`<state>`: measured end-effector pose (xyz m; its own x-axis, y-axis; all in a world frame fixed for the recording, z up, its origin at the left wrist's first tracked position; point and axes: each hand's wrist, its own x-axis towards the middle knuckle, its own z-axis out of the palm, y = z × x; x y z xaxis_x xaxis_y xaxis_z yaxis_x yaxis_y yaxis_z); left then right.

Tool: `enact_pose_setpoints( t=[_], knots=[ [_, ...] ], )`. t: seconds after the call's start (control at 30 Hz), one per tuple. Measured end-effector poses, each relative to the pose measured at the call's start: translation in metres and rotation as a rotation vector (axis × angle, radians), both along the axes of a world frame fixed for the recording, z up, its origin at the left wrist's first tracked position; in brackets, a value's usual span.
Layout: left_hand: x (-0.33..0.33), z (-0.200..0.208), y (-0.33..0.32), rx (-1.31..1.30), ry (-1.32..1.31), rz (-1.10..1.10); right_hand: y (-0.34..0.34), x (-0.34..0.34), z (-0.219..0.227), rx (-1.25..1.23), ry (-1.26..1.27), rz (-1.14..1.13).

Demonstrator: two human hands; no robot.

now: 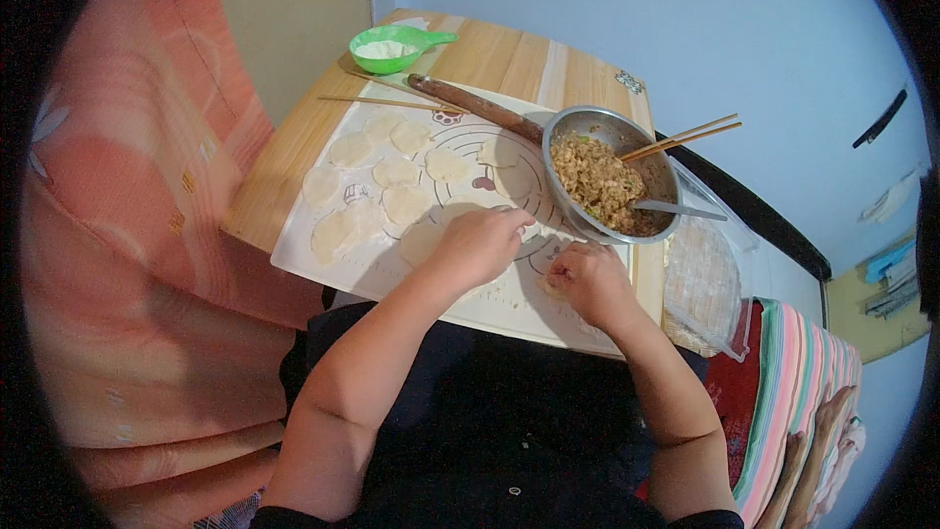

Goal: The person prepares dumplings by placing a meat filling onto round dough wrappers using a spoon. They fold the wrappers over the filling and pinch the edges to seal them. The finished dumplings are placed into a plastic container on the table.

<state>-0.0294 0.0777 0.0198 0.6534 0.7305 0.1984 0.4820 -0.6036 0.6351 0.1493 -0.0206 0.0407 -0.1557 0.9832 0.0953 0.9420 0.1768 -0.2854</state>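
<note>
My left hand (pixel 482 243) is over the near middle of a white printed mat (pixel 504 316), its fingers curled together and pointing right. Just to its right, my right hand (pixel 595 284) is closed low over the mat, with a bit of pale dough showing by its fingertips. What either hand grips is hidden by the fingers. Several flat round dough wrappers (pixel 396 172) lie across the mat's left and middle. Beyond my right hand stands a metal bowl (pixel 587 224) of minced filling (pixel 595 176), with chopsticks (pixel 685 137) and a metal spoon (pixel 685 209) resting in it.
A wooden rolling pin (pixel 480 106) lies behind the wrappers, its right end by the bowl. Loose chopsticks (pixel 390 101) and a green scoop (pixel 427 37) of white flour are at the far left. Right of the wooden table (pixel 269 181) sits a clear-edged tray (pixel 707 284). Another person's legs (pixel 803 460) show lower right.
</note>
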Motion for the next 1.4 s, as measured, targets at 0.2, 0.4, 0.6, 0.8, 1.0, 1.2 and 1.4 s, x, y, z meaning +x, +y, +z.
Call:
enact_pose_setpoints(
  t=[0.2, 0.4, 0.6, 0.8, 1.0, 1.2, 1.4],
  knots=[
    [-0.002, 0.004, -0.001, -0.03, 0.028, -0.043, -0.017, 0.017, 0.008, 0.025, 0.336, -0.176],
    [0.002, 0.008, -0.011, -0.237, 0.063, -0.236, -0.037, 0.038, -0.015, -0.092, 0.486, -0.279],
    [0.012, -0.003, -0.015, -0.122, 0.097, -0.276, -0.035, 0.032, -0.021, -0.064, 0.56, -0.252],
    [0.021, -0.005, -0.017, -0.076, 0.072, -0.324, -0.034, 0.027, -0.015, 0.008, 0.484, -0.201],
    [0.025, -0.011, -0.02, 0.045, 0.067, -0.319, -0.035, 0.023, -0.017, 0.093, 0.358, -0.183],
    [0.019, -0.006, -0.016, 0.037, 0.061, -0.295, -0.038, 0.029, -0.021, 0.18, 0.287, -0.197],
    [0.011, -0.001, -0.008, 0.082, -0.009, -0.103, -0.035, 0.006, -0.02, 0.134, 0.165, -0.048]
  ],
)
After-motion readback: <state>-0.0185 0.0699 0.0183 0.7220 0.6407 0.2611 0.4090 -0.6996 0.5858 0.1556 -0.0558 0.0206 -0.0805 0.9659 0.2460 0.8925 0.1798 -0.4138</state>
